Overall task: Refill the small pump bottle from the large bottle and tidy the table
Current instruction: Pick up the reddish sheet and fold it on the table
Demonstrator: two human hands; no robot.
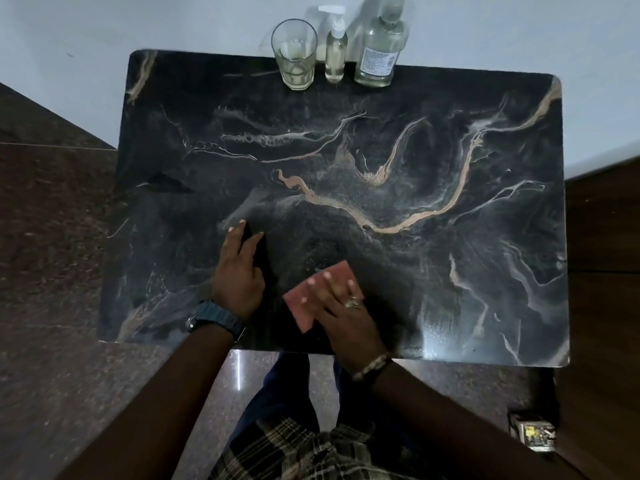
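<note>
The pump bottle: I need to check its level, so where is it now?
In the head view, the pump bottle stands at the table's far edge, between the glass and the large bottle.

Glass, small pump bottle, large bottle left to right along table far edge; cloth near front

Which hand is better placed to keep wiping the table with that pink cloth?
Right. The right hand already lies flat on the pink cloth near the table's front edge. The left hand rests on the bare top beside it, holding nothing.
</note>
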